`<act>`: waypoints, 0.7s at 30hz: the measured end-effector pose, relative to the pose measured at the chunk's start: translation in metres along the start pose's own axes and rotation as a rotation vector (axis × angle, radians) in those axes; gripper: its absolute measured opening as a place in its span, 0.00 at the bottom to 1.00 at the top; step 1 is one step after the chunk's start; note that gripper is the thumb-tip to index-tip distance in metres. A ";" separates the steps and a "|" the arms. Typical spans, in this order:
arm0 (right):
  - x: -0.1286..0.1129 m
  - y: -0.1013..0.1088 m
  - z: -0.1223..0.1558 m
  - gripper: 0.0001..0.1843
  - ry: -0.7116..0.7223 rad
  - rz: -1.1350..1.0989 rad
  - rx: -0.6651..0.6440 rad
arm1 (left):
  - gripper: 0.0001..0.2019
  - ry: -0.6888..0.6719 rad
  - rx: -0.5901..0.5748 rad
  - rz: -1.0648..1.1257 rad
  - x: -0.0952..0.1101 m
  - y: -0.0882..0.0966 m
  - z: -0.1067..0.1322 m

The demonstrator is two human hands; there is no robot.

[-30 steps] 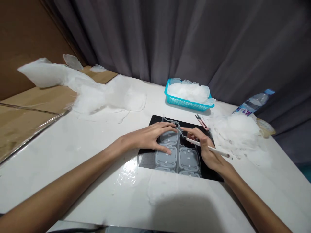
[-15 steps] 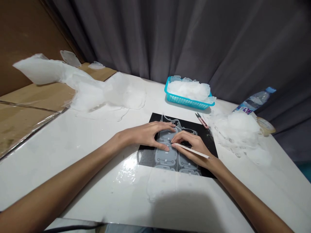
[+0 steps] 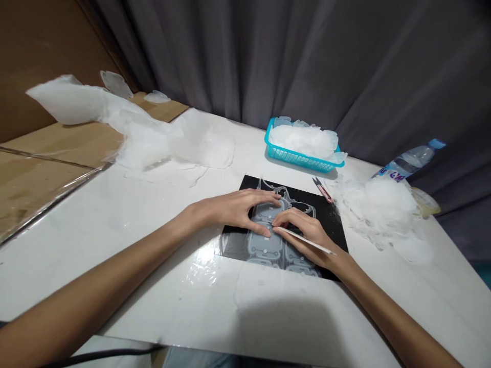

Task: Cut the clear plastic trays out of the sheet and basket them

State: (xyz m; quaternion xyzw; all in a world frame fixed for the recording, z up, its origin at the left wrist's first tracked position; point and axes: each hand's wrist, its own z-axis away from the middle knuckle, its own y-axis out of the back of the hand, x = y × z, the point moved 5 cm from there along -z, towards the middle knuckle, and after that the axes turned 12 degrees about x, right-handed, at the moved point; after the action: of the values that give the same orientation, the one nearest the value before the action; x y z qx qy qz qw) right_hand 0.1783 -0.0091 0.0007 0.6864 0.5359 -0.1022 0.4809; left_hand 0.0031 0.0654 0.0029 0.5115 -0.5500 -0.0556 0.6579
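A translucent moulded sheet (image 3: 268, 245) with several rounded shapes lies on a black mat (image 3: 333, 225) in the middle of the white table. My left hand (image 3: 245, 207) rests flat on the sheet with its fingers spread, pressing it down. My right hand (image 3: 303, 230) is closed in a pinch on a thin white stick tool (image 3: 307, 240), whose tip touches the sheet right beside my left fingertips.
A turquoise basket (image 3: 303, 156) heaped with clear pieces stands behind the mat. Small pink snips (image 3: 322, 189) lie beside it. A pile of white trimmings (image 3: 379, 204) and a water bottle (image 3: 410, 161) are at the right. Loose clear film (image 3: 153, 138) spreads over the far left.
My right hand moved left and nearer with the stick, bringing the tip down to the sheet by my left fingertips. My left hand stayed on the sheet.
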 end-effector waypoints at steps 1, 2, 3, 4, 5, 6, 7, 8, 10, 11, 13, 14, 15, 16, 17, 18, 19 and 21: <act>0.000 -0.001 0.000 0.03 0.020 0.005 -0.002 | 0.38 -0.007 -0.002 -0.009 0.000 0.000 0.000; 0.000 -0.002 0.000 0.03 0.046 0.009 -0.005 | 0.39 -0.017 -0.002 -0.016 0.001 0.000 -0.001; -0.001 -0.003 0.000 0.03 0.077 0.011 -0.006 | 0.39 -0.025 -0.003 -0.024 0.001 0.000 -0.001; -0.002 -0.003 -0.001 0.03 0.109 0.016 -0.008 | 0.39 -0.031 -0.004 -0.031 0.001 0.000 -0.001; -0.004 -0.003 -0.001 0.03 0.140 0.024 -0.011 | 0.40 -0.032 -0.005 -0.040 0.001 0.000 -0.001; -0.005 -0.002 -0.001 0.04 0.167 0.036 -0.013 | 0.40 -0.030 -0.007 -0.049 0.002 0.000 -0.001; -0.007 0.000 -0.001 0.05 0.188 0.053 -0.017 | 0.40 -0.026 -0.009 -0.057 0.002 0.001 -0.002; -0.008 0.001 -0.001 0.05 0.200 0.072 -0.023 | 0.40 -0.019 -0.010 -0.062 0.002 0.001 -0.002; -0.009 0.005 -0.001 0.06 0.198 0.108 -0.041 | 0.39 -0.004 -0.003 -0.057 0.003 0.002 -0.001; -0.009 0.006 0.000 0.05 0.198 0.120 -0.044 | 0.39 0.001 -0.001 -0.050 0.003 0.003 -0.001; -0.008 0.007 0.001 0.05 0.207 0.132 -0.040 | 0.39 0.009 -0.006 -0.038 0.003 0.003 -0.001; -0.008 0.005 0.001 0.04 0.220 0.139 -0.036 | 0.39 0.013 -0.013 -0.034 0.003 0.002 -0.001; -0.008 0.003 0.001 0.05 0.234 0.151 -0.034 | 0.40 0.018 -0.019 -0.031 0.002 0.002 -0.001; -0.009 0.000 0.001 0.05 0.245 0.172 -0.032 | 0.40 0.023 -0.021 -0.026 0.002 0.002 0.000; -0.009 -0.002 0.000 0.06 0.253 0.206 -0.026 | 0.40 0.027 -0.022 -0.021 0.001 0.001 0.000; -0.010 -0.005 -0.001 0.07 0.255 0.257 -0.019 | 0.40 0.028 -0.021 -0.015 0.000 0.001 0.000; -0.010 -0.007 -0.002 0.09 0.255 0.320 -0.012 | 0.41 0.027 -0.022 -0.011 -0.001 0.001 0.000; -0.011 -0.010 -0.003 0.13 0.275 0.452 0.003 | 0.41 0.018 -0.026 -0.004 -0.001 0.000 0.000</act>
State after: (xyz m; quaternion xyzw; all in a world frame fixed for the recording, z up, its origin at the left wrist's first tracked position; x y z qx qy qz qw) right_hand 0.1642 -0.0139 0.0041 0.7967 0.4292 0.1013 0.4133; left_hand 0.0029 0.0657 0.0023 0.5045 -0.5423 -0.0595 0.6692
